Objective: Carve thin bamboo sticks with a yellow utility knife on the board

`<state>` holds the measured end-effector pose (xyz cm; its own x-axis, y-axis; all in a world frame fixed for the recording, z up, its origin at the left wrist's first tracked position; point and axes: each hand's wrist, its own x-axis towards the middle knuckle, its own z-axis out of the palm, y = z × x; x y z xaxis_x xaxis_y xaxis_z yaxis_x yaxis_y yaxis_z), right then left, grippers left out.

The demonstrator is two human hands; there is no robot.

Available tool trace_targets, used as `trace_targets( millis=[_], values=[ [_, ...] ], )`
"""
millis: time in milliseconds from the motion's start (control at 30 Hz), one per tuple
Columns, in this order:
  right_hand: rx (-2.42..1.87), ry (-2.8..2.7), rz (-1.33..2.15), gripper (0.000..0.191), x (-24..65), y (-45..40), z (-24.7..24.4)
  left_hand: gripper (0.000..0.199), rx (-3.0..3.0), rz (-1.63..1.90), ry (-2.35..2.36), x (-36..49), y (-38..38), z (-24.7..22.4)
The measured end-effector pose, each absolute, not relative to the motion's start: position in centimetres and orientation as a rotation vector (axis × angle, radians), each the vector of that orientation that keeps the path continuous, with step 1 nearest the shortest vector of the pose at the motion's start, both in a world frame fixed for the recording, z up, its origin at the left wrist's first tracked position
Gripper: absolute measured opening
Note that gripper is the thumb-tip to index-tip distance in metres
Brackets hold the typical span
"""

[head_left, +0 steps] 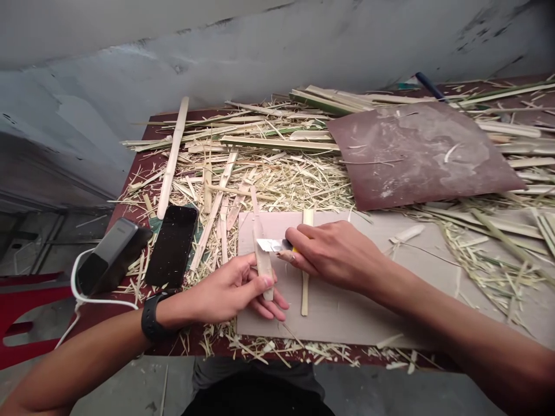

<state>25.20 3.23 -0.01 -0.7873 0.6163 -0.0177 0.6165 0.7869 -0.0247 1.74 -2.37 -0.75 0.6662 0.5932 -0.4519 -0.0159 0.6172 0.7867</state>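
My left hand pinches the lower part of a pale bamboo strip, wide at the bottom and narrow at its upper end. The thumb lies on top and the other fingers curl beneath. In my right hand is a utility knife, its blade reaching left to the strip's right side. Most of the knife's handle is hidden in the fist, with a bit of yellow showing. Under the right hand lies another bamboo piece on the cardboard sheet.
Bamboo shavings and split strips pile up at the back. Dusty brown sandpaper rests over them. Left are a phone, a dark power bank with a white cable, and a long bamboo slat.
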Motion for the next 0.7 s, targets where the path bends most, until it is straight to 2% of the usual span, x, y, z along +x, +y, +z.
trace_targets(
  millis=[267,700],
  values=[
    [0.901,2.979,-0.184,0.056,25.29,3.07,-0.22,0.035,0.796,0.442,0.745,1.62,-2.26,-1.06],
    [1.03,2.993,0.14,0.056,25.2,3.21,0.26,0.034,0.853,0.392,0.749,1.8,-2.8,-0.36]
  ],
)
